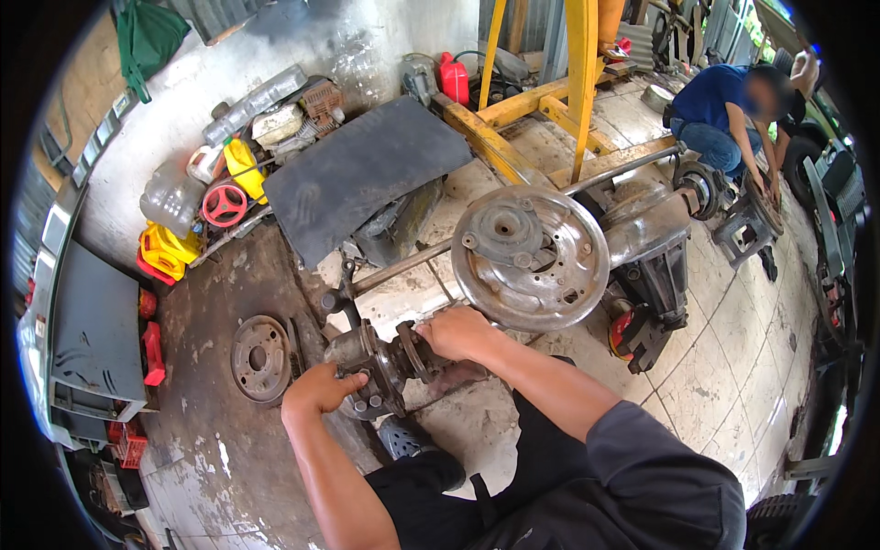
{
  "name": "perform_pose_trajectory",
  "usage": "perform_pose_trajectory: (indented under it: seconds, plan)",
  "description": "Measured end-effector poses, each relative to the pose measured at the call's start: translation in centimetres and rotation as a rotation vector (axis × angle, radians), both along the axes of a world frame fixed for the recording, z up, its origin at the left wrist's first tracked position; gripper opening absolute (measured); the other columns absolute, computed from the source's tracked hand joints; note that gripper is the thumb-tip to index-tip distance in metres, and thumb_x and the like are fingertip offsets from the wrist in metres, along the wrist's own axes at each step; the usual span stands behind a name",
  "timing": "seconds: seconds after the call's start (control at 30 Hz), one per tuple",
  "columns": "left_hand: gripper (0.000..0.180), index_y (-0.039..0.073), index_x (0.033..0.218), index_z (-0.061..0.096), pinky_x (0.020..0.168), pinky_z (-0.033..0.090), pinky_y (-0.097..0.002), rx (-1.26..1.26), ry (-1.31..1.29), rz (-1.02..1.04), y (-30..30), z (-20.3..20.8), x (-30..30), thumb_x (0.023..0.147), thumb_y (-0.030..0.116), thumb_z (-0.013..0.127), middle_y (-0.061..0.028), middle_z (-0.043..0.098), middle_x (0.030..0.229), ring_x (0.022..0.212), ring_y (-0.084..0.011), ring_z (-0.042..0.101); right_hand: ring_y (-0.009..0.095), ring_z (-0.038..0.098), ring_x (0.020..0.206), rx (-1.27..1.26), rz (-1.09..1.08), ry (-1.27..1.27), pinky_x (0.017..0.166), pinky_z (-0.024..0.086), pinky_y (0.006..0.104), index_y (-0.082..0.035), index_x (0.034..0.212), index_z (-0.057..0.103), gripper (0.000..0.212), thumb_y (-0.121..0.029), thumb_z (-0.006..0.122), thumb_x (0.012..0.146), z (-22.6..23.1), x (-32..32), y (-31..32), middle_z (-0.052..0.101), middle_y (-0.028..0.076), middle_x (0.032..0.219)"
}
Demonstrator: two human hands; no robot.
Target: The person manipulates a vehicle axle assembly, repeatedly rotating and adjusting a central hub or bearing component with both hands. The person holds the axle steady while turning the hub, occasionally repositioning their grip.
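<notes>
A greasy metal wheel hub assembly (371, 367) with several bolts and a round flange is in front of me, at the near end of a long axle with rods. My left hand (323, 389) grips its left side, the thumb lying over the bolted part and the other fingers mostly hidden. At the flange (414, 352), my right hand (456, 334) is closed round the upper right edge. Just beyond my right hand, a large round metal backing plate (573, 284) carries a smaller hub (502, 231) on top.
A round drilled plate (260, 359) lies on the stained floor at left. Axle housing (642, 229) extends right, towards a crouching person in blue (720, 110) handling a metal part. A yellow steel frame (522, 137), a dark sheet (367, 174) and a grey cabinet (96, 330) stand around.
</notes>
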State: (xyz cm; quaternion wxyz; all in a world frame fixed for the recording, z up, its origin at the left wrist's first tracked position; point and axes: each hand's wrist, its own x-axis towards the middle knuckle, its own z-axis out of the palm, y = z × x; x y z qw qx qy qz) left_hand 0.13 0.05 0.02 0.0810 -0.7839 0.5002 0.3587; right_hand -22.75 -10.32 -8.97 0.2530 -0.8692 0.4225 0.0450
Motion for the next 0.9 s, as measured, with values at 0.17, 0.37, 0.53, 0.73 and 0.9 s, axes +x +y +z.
perform_pose_trajectory:
  seconds: [0.17,0.37,0.53,0.73,0.9]
  plan:
    - [0.08,-0.006,0.125,0.057,0.094,0.046,-0.0418,-0.024,-0.007,-0.006,0.4,-1.0,0.6,0.081,0.061,0.065,-0.0272,0.063,0.118,0.114,-0.038,0.06,0.037,0.066,0.092,-0.008,0.013,-0.003,0.082,0.05,0.0472,-0.001,0.089,0.072,0.055,-0.038,0.033,0.102,1.0,-1.1,0.5,0.071,0.018,0.095]
    - [0.083,-0.006,0.125,0.058,0.094,0.046,-0.0422,-0.022,-0.048,-0.03,0.4,-1.1,1.0,0.08,0.063,0.065,-0.0268,0.063,0.118,0.113,-0.0377,0.06,0.036,0.067,0.09,-0.008,0.039,0.008,0.082,0.051,0.0462,-0.002,0.088,0.072,0.055,-0.037,0.033,0.102,0.9,-0.4,0.6,0.071,0.018,0.094]
    - [0.084,-0.006,0.125,0.058,0.095,0.046,-0.0422,-0.035,-0.05,-0.028,0.3,-0.9,0.6,0.08,0.064,0.064,-0.0265,0.063,0.118,0.114,-0.0374,0.06,0.037,0.067,0.09,-0.08,0.01,-0.028,0.083,0.05,0.0473,-0.001,0.089,0.072,0.056,-0.037,0.032,0.102,-1.2,-0.5,0.0,0.071,0.019,0.093]
    - [0.083,-0.011,0.12,0.059,0.094,0.047,-0.043,-0.065,-0.008,-0.001,0.7,-0.8,0.8,0.078,0.061,0.067,-0.0301,0.063,0.114,0.111,-0.0397,0.061,0.039,0.066,0.085,-0.158,0.082,-0.213,0.079,0.05,0.05,-0.001,0.084,0.07,0.051,-0.035,0.036,0.101,-1.2,-1.3,1.0,0.07,0.02,0.089]
    - [0.084,-0.008,0.124,0.057,0.096,0.045,-0.0423,-0.002,0.014,0.011,0.3,-0.4,0.6,0.08,0.063,0.065,-0.0274,0.061,0.121,0.117,-0.0381,0.058,0.039,0.066,0.083,-0.171,0.032,-0.135,0.079,0.05,0.049,-0.001,0.083,0.071,0.05,-0.033,0.037,0.1,-1.4,-0.5,0.3,0.07,0.019,0.088]
